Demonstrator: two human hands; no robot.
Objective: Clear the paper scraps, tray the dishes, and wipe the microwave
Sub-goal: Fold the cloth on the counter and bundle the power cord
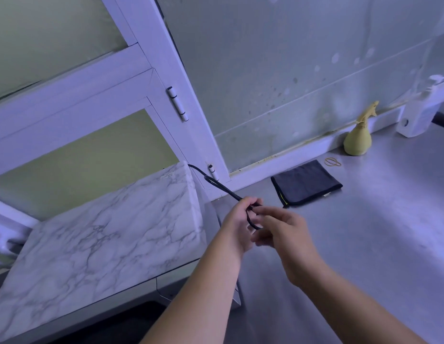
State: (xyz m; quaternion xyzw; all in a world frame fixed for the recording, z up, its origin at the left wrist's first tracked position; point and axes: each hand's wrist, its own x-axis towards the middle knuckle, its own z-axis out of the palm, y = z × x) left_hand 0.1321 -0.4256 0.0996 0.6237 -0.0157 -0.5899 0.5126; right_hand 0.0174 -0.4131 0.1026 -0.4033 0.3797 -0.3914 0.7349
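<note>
The microwave (pixel 104 244), its top covered in a white marble pattern, stands at the left on the steel counter (pixel 364 232). A black power cord (pixel 216 184) runs from behind its back corner to my hands. My left hand (pixel 237 224) grips the cord in curled fingers, just right of the microwave's corner. My right hand (pixel 288 234) is close against it and pinches a small loop of the same cord between fingers and thumb. A folded dark cloth (pixel 306 182) lies on the counter beyond my hands. No paper scraps or dishes are in view.
A yellow spray bottle (pixel 357 140) stands by the wall, with rubber bands (pixel 332 162) lying in front of it. A white fixture (pixel 419 112) sits at the far right. A white-framed window (pixel 91 95) rises behind the microwave.
</note>
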